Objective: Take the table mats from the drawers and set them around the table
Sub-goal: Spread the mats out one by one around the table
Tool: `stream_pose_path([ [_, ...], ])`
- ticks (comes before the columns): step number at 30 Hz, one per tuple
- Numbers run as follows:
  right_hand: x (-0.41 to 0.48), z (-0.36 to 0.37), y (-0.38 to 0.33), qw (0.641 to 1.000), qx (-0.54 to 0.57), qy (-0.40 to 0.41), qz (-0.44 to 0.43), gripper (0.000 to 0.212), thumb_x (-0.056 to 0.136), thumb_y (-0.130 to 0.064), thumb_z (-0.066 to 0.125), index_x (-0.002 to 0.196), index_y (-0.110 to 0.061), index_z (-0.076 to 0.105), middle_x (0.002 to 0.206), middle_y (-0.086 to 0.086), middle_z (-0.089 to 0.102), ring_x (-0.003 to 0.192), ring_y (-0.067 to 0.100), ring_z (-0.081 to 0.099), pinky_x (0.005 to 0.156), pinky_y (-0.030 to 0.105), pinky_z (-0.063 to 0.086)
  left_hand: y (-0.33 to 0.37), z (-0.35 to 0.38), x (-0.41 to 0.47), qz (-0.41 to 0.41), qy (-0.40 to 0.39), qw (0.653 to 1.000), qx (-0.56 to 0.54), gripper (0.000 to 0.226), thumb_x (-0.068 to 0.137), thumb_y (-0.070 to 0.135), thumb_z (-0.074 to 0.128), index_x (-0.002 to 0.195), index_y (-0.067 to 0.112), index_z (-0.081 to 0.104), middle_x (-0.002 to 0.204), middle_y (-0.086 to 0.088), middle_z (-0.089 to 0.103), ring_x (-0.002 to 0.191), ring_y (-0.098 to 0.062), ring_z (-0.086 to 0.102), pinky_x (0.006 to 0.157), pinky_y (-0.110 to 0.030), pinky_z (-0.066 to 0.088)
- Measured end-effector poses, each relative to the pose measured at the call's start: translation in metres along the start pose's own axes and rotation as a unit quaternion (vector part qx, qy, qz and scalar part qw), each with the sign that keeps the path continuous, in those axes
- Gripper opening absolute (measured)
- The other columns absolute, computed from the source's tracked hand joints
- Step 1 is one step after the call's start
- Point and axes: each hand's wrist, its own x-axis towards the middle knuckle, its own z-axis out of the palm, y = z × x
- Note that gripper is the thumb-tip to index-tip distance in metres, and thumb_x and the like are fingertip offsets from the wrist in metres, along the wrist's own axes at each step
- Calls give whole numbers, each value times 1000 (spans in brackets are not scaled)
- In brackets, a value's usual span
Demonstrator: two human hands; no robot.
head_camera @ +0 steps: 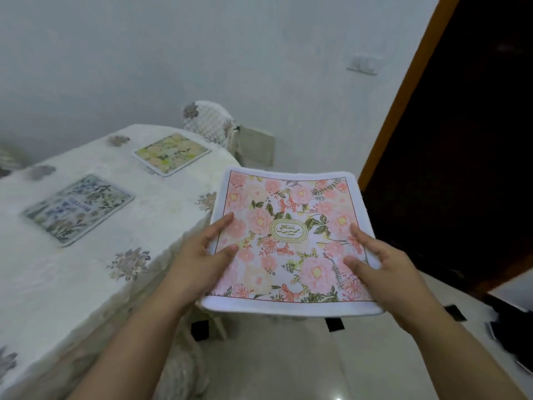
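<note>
I hold a pink floral table mat (pixel 291 241) with a white border flat in the air, just off the right edge of the table (pixel 86 284). My left hand (pixel 202 255) grips its left edge, thumb on top. My right hand (pixel 383 267) grips its right edge the same way. On the white flowered tablecloth lie a blue-green floral mat (pixel 78 209) near the middle and a yellow-green floral mat (pixel 172 153) at the far end.
A chair (pixel 213 125) with a white woven cover stands at the table's far end against the wall. A dark wooden door (pixel 461 140) fills the right side. Pale floor tiles (pixel 302 356) lie below the mat, with dark objects at the lower right.
</note>
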Motion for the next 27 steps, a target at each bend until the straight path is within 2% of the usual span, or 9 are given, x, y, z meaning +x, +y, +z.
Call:
stream_pose_path([
  [2,30,-1,-8,999,-16,-34,-27,54,89,-29,74,125,-64,54,113,-23,66,82,5,73,67,33,63,2,1,1,2,30,1000,-3,52,95,17,70,132,52,60,125,21,66,95,-3,73,80,-29,62],
  [4,69,3,-24,993,-22,-102,-50,55,89,-28,74,128,-61,54,115,-21,67,86,8,74,71,35,63,1,2,4,7,104,994,-11,52,94,17,71,133,50,61,120,31,62,93,8,70,70,-14,57],
  [5,89,9,-31,989,-29,-129,-61,55,89,-27,74,130,-59,55,117,-19,68,89,9,73,75,37,62,0,1,4,7,133,991,-16,52,94,17,71,133,49,61,119,32,62,93,9,69,69,-12,56],
  [7,120,27,-46,979,-55,-177,-85,55,90,-27,73,133,-56,55,121,-19,66,95,10,71,81,39,61,-6,-5,5,-10,181,983,-28,52,94,17,71,133,49,61,121,29,64,94,1,72,70,-18,58],
  [12,182,83,-68,949,-100,-267,-136,55,90,-29,72,133,-57,53,122,-23,63,93,3,69,84,37,59,-32,-28,22,-41,281,957,-59,52,93,18,72,129,55,62,129,25,63,105,-8,71,86,-36,61],
  [16,233,131,-76,933,-117,-306,-146,56,91,-26,72,137,-50,53,130,-16,63,103,8,67,88,39,58,-59,-43,55,-67,314,944,-76,51,93,23,72,125,61,60,132,23,59,103,-13,72,79,-37,63],
  [22,306,188,-81,916,-136,-349,-140,55,90,-26,73,134,-51,54,128,-19,61,96,-6,64,71,14,55,-84,-63,116,-100,344,931,-67,52,93,25,73,123,66,58,124,32,55,95,-8,73,73,-31,63],
  [26,352,225,-81,904,-147,-377,-140,56,90,-22,74,138,-44,54,130,-14,59,107,5,62,88,25,55,-99,-71,150,-132,364,918,-84,53,94,23,71,124,65,57,120,29,55,83,-6,75,66,-33,64],
  [27,363,235,-80,900,-154,-382,-144,56,90,-22,74,139,-42,54,130,-14,59,107,4,61,87,22,54,-103,-73,159,-138,370,915,-87,53,95,23,70,125,64,57,120,26,56,83,-6,75,65,-33,63],
])
